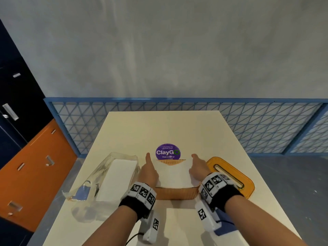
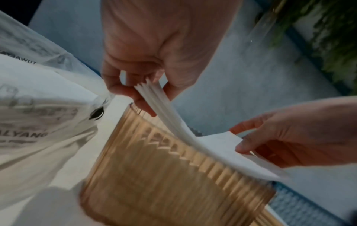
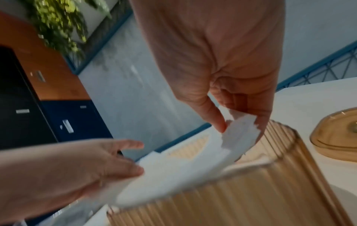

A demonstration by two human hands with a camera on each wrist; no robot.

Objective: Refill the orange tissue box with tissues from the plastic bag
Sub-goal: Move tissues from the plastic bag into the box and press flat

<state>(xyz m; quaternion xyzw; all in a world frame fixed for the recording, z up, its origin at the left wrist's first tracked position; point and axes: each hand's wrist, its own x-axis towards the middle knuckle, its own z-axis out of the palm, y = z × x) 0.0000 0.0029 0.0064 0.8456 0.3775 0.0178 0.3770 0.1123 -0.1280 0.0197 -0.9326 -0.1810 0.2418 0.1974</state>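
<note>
The ribbed orange tissue box (image 1: pixel 176 194) (image 2: pixel 170 180) (image 3: pixel 241 198) stands open-topped on the white table. A white stack of tissues (image 1: pixel 173 173) (image 2: pixel 185 128) (image 3: pixel 183 168) lies over its opening, sagging into it. My left hand (image 1: pixel 148 172) (image 2: pixel 146 90) pinches the stack's left end between thumb and fingers. My right hand (image 1: pixel 198 168) (image 3: pixel 239 122) pinches the right end. The clear plastic bag (image 1: pixel 99 180) (image 2: pixel 38 107) lies left of the box with more white tissues inside.
The box's orange lid (image 1: pixel 230 176) (image 3: pixel 336 137) with its slot lies on the table right of the box. A purple round sticker (image 1: pixel 167 151) is behind the box. A blue mesh railing (image 1: pixel 248 125) stands past the table's far edge; lockers (image 1: pixel 26 157) at left.
</note>
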